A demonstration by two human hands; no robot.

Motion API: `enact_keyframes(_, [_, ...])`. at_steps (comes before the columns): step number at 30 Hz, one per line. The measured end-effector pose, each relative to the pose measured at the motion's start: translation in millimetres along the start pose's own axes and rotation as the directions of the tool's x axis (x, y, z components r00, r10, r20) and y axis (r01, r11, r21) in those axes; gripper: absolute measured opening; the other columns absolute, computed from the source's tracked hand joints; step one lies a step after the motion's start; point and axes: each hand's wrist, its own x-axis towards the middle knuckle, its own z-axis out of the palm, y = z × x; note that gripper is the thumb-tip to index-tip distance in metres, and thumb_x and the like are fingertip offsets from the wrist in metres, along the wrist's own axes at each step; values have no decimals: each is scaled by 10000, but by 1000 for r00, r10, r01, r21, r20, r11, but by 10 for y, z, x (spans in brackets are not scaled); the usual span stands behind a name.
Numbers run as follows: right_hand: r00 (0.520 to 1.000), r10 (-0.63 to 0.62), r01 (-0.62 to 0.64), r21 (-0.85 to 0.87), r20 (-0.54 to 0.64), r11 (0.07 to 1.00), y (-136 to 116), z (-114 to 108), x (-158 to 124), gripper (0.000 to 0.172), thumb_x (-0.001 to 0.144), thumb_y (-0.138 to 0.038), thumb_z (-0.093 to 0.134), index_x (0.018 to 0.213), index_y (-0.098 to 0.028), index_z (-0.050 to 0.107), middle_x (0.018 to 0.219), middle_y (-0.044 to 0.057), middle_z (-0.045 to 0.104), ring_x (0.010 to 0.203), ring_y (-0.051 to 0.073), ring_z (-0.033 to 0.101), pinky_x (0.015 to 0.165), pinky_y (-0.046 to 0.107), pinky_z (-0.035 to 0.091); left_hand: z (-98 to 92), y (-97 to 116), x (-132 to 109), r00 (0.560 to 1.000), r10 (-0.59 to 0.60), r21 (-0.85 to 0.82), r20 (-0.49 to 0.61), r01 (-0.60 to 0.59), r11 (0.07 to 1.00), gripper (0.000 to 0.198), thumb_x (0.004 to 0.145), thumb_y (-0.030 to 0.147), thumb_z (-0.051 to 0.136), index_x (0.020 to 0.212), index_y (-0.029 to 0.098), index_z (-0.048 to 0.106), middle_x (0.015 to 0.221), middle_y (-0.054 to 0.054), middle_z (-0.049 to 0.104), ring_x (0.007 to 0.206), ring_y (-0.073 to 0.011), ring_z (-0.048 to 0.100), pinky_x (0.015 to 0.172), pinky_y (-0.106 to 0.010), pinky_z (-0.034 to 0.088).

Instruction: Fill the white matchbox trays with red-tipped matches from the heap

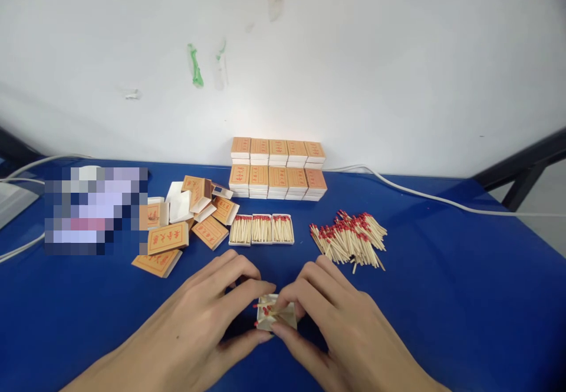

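On your blue table, nearer you than three match-filled trays, your left hand pinches an open tray; your right hand bunches narrowly over it, its grip hidden. Behind the match-filled trays stand stacked matchboxes; right of those trays, a match heap. The open tray's long axis looks crosswise; the few matches inside point red heads mostly leftward.
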Motion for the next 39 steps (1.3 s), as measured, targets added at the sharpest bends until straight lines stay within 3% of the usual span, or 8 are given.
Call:
enact_keyframes(8, [996,-45,42,-47,-71,998,-17,96,-2,86,1052,-250,784,1039,-220,704,947,51,700,866,240,618,626,336,530,-14,83,-10,997,-61,11,-43,62,998,447,1091,312,761,1489,341,558,1167,31,765,1028,-169,792,855,-233,676])
enact_keyframes(14, [998,-3,8,87,-65,996,-2,91,-12,22,1067,-216,776,1075,-236,774,937,40,718,871,226,607,673,321,541,-37,76,-10,997,-77,1,-8,77,997,533,1076,293,778,1537,349,515,1175,32,768,1058,-166,799,742,-185,654])
enact_keyframes(19, [999,37,-34,143,-18,989,-19,91,-11,94,1076,-175,728,1010,-232,761,937,37,725,877,219,614,725,337,561,-13,50,-36,995,-94,-25,21,94,995,615,1034,218,810,1552,359,510,1222,19,761,1084,-179,786,819,-222,668])
enact_keyframes(26, [995,75,-84,141,67,986,10,14,10,114,1069,-161,713,993,-243,735,973,26,721,920,219,638,776,350,586,-10,42,-26,997,-70,-89,32,72,993,321,1063,204,781,1328,336,657,1262,23,734,1132,-161,737,963,-253,639])
enact_keyframes(33, [985,145,-162,200,95,966,20,-53,16,131,1050,-134,716,1018,-261,718,1006,13,719,954,201,701,759,310,594,-146,52,18,996,-80,-114,41,84,990,229,1141,239,698,1329,370,711,1211,56,756,1051,-95,771,902,-161,629])
enact_keyframes(39, [968,198,-236,287,153,929,14,-93,41,131,1093,-158,678,1137,-249,761,1089,30,703,897,144,753,796,279,622,-101,-17,14,999,-43,-144,-12,41,989,240,1144,185,677,1276,370,757,1124,63,762,966,-73,768,849,-136,608])
